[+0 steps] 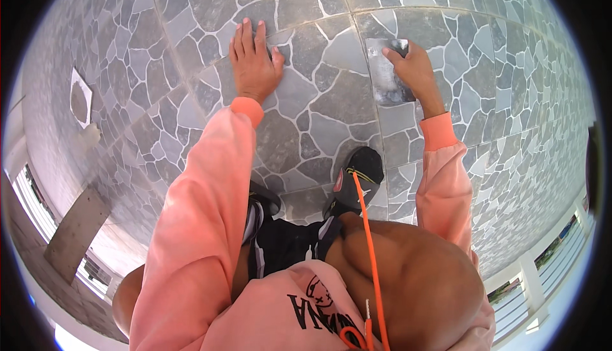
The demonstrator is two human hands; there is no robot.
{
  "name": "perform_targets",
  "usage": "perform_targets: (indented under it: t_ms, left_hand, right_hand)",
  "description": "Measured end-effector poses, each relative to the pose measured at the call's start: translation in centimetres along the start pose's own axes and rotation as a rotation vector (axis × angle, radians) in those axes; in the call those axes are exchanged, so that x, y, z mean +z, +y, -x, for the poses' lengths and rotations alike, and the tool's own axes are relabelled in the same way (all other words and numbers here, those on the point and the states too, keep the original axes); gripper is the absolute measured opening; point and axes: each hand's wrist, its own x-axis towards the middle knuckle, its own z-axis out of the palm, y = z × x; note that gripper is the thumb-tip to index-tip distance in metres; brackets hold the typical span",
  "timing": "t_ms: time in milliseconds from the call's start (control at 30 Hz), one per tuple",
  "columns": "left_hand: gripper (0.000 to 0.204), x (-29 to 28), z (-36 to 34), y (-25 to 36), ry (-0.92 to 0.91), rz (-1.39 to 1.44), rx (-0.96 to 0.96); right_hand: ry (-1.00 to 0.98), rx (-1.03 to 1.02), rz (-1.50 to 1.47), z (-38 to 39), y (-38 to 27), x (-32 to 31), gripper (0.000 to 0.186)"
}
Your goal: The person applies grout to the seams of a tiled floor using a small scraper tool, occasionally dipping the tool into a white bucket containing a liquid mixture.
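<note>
My left hand (pixel 255 64) rests palm down on the grey stone-patterned floor tiles (pixel 293 128), its fingers stretched forward and the thumb apart. It holds nothing. To the right, my right hand (pixel 415 73) grips the edge of a flat rectangular plate (pixel 390 83), with the thumb on top and the other fingers out of sight beneath. The plate is dark and shiny with whitish smears, much like a scraper blade; its exact kind is unclear. It lies on or just over the tiles, right beside a straight joint between them.
I squat with my dark shoes (pixel 362 167) on the tiles, below and between my hands. At the far left lies a white-edged square piece (pixel 81 98) with a grey round middle. A brown board (pixel 76 233) stands at the lower left. Orange cords (pixel 370 242) hang from my pink top.
</note>
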Motion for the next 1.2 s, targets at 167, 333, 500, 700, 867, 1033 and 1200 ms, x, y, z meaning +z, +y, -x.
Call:
perform_targets:
  t_ms: [167, 333, 500, 700, 867, 1033, 1200]
  left_hand:
    - [0.058, 0.1, -0.3, 0.4, 0.001, -0.003, 0.000]
    - [0.062, 0.4, 0.0, 0.1, -0.019, 0.023, -0.015]
    - [0.059, -0.2, -0.4, 0.4, -0.021, 0.003, -0.007]
    - [0.059, -0.3, -0.3, 0.3, -0.024, 0.011, -0.011]
    - [0.059, 0.0, -0.2, 0.3, -0.045, -0.004, -0.021]
    - [0.062, -0.1, -0.1, -0.1, -0.055, 0.046, -0.039]
    - [0.061, -0.3, -0.3, 0.3, -0.053, 0.007, -0.028]
  right_hand:
    - [-0.012, 0.066, -0.062, -0.5, -1.5, 2.5, 0.048]
    - [-0.071, -0.043, -0.010, -0.8, -3.9, 5.6, 0.046]
    - [-0.214, -0.060, 0.032, -3.3, -3.0, 0.3, 0.041]
    - [-0.198, -0.543, 0.662, -12.7, -8.2, -6.8, 0.034]
    - [-0.325, -0.620, 0.716, -15.1, -9.3, -4.6, 0.037]
    - [-0.455, -0.554, 0.396, -14.4, -8.5, -4.7, 0.040]
    - [-0.524, -0.490, 0.201, -14.0, -8.4, -5.6, 0.043]
